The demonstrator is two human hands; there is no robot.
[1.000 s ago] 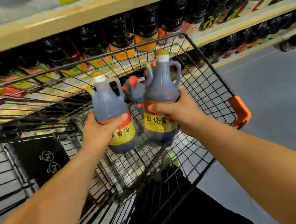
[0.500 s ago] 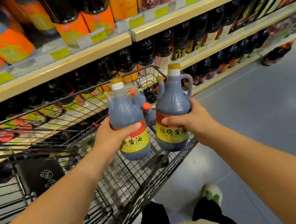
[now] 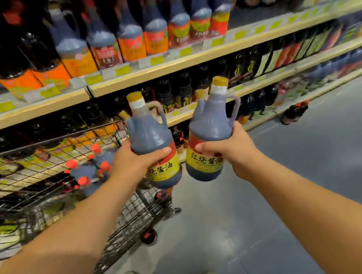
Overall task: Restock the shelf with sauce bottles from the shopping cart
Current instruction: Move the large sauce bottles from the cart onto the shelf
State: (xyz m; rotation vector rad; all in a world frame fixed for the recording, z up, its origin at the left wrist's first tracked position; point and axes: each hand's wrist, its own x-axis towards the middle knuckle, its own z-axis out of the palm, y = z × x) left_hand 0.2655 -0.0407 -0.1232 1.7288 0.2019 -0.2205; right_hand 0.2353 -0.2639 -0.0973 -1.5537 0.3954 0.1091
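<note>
I hold two dark sauce jugs with gold caps, side handles and red-and-yellow labels, upright and side by side in front of the shelves. My left hand (image 3: pixel 131 161) grips the left jug (image 3: pixel 148 132) round its middle. My right hand (image 3: pixel 229 145) grips the right jug (image 3: pixel 211 125) the same way. The wire shopping cart (image 3: pixel 36 159) stands at the left, below and behind the jugs, with several red-capped bottles (image 3: pixel 85 170) lying in it. The shelf edge (image 3: pixel 164 68) with yellow price tags runs across above the jugs.
Rows of sauce bottles (image 3: pixel 130 33) fill the upper shelf, and dark bottles (image 3: pixel 182 91) fill the lower ones. A pack of dark bottles (image 3: pixel 294 111) sits on the grey floor by the shelf base at the right. My feet show at the bottom.
Both hands have lifted the jugs up out of the cart and carried them to the right. The view has tilted upward, so the upper shelves now show.
</note>
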